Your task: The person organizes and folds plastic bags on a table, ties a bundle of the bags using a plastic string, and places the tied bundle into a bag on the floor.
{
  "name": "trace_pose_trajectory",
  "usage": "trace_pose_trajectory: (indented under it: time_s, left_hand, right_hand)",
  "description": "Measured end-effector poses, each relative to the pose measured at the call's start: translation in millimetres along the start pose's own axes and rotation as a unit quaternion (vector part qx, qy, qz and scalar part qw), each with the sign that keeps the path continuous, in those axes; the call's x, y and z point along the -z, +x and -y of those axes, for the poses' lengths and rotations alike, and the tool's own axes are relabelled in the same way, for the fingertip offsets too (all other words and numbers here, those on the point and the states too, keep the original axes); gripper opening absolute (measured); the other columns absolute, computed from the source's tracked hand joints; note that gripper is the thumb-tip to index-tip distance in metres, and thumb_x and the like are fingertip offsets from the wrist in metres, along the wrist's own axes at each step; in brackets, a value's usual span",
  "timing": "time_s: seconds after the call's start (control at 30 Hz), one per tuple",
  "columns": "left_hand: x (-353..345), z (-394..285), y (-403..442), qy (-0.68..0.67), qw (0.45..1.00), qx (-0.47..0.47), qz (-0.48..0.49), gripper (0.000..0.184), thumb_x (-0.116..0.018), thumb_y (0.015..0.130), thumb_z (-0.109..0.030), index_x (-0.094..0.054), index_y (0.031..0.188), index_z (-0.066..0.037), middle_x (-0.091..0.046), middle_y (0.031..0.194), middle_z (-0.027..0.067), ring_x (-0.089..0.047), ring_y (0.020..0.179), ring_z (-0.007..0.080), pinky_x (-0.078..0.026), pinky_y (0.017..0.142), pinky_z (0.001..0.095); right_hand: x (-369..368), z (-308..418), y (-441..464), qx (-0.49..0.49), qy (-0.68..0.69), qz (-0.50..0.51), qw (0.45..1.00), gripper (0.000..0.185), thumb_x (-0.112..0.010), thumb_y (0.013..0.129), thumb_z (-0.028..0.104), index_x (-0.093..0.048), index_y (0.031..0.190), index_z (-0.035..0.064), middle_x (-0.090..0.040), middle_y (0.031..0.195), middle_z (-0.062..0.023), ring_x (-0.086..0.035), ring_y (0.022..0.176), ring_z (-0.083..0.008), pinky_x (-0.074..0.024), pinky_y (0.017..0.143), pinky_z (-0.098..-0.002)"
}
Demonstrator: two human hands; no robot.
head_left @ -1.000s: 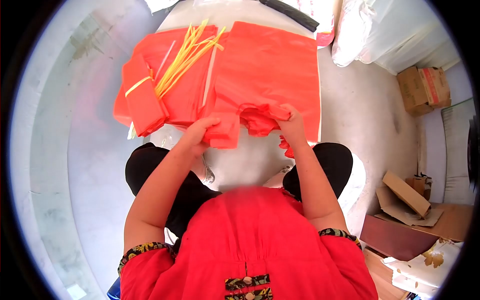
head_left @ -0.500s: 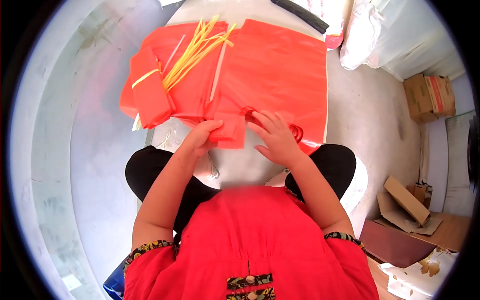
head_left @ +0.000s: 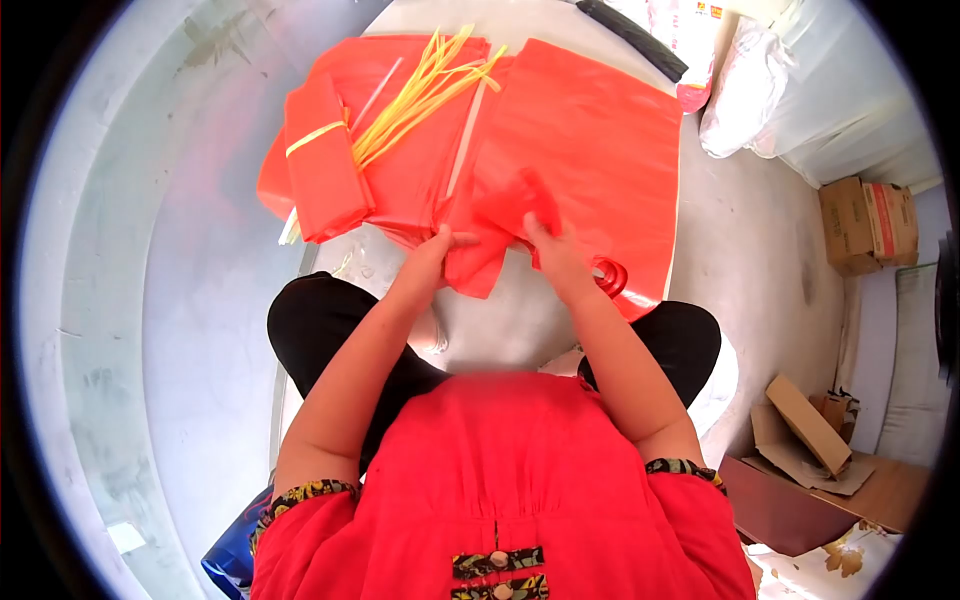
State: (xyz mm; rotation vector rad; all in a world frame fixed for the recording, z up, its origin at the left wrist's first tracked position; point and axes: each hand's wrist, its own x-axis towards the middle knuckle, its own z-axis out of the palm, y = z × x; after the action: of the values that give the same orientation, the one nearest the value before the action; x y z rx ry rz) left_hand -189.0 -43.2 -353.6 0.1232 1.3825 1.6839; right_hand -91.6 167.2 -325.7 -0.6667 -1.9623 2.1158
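My left hand [head_left: 436,256] is closed on the near edge of a red plastic bag [head_left: 478,262], thumb lying over it. Higher up, my right hand [head_left: 560,258] grips a raised, blurred flap of the same thin plastic, so the piece slants between both hands. Beneath and behind it, a large stack of flat red plastic bags [head_left: 610,130] covers part of the table. Beside my right wrist, a curled glossy red loop [head_left: 610,277] sticks out at the stack's near edge. The fingertips of both hands are partly hidden by the plastic.
At the left lies a folded red bundle [head_left: 325,170] bound with a yellow tie. Several loose yellow strips [head_left: 425,95] rest on another red pile [head_left: 350,65]. A black roll [head_left: 635,42] sits at the far edge. Cardboard boxes [head_left: 868,225] stand on the right.
My right hand has gone from spread fingers to gripping the plastic, and a flap of it is now lifted. The left hand keeps its hold. The whole view has shifted slightly.
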Motion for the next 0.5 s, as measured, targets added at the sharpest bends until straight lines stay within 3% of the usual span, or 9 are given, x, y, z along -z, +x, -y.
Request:
trace_pose_trajectory:
  time_s: [0.17,0.27,0.4,0.5]
  left_hand:
    - [-13.6,9.0,-8.7,0.043,0.992,-0.051,-0.108,0.050,-0.039,0.113,-0.044,-0.052,0.147,-0.011,-0.056,0.146,0.0062,-0.056,0.133,0.0197,-0.049,0.106,0.0362]
    - [-16.0,11.2,-11.5,-0.019,0.993,-0.054,-0.102,0.045,-0.046,0.111,-0.042,-0.050,0.149,-0.019,-0.056,0.141,-0.0005,-0.056,0.121,0.0147,-0.048,0.095,0.0318]
    - [-3.7,21.5,-6.0,0.001,0.997,-0.034,-0.074,0.051,-0.059,0.105,-0.037,-0.050,0.149,-0.012,-0.057,0.139,0.0038,-0.057,0.120,0.0140,-0.049,0.095,0.0295]
    - [-10.4,20.4,-8.9,0.033,0.995,-0.064,-0.072,0.058,-0.070,0.099,-0.029,-0.049,0.148,-0.006,-0.056,0.141,0.0061,-0.057,0.121,0.0145,-0.049,0.098,0.0299]
  right_hand:
    - [2.7,4.0,5.2,-0.031,0.156,-0.018,0.987,0.053,-0.064,0.102,0.046,-0.062,0.132,0.0019,-0.067,0.122,-0.0057,-0.064,0.111,-0.0160,-0.0506,0.081,-0.0322]
    - [0.5,0.7,7.6,-0.034,0.164,-0.039,0.985,0.052,-0.064,0.103,0.044,-0.060,0.134,0.0022,-0.067,0.122,-0.0050,-0.065,0.109,-0.0175,-0.0498,0.076,-0.0307]
    - [2.5,-3.7,8.7,-0.038,0.171,-0.037,0.984,0.053,-0.065,0.103,0.041,-0.057,0.137,0.0017,-0.066,0.126,-0.0062,-0.066,0.112,-0.0212,-0.0497,0.077,-0.0314]
    - [2.3,0.6,6.9,-0.027,0.195,-0.021,0.980,0.052,-0.065,0.103,0.039,-0.056,0.138,0.0010,-0.065,0.131,-0.0084,-0.065,0.116,-0.0226,-0.0517,0.086,-0.0341]
